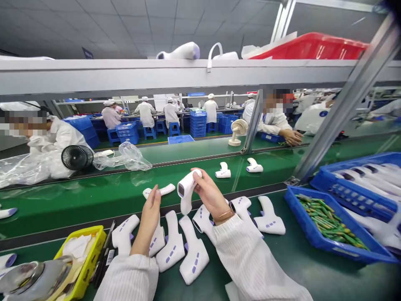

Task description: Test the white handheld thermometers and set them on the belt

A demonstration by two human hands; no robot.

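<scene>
My right hand holds a white gun-shaped thermometer upright above the green bench, its lens end facing me. My left hand hovers just left of it, fingers straight and together, holding nothing. Below my hands a row of several white thermometers with purple buttons lies flat on the bench. A loose white cover piece rests on the belt beyond my left hand.
A green conveyor belt carries two more thermometers. A blue tray of green batteries and a blue tray of thermometers stand right. A yellow bin sits lower left. People in white work across the belt, with a black fan.
</scene>
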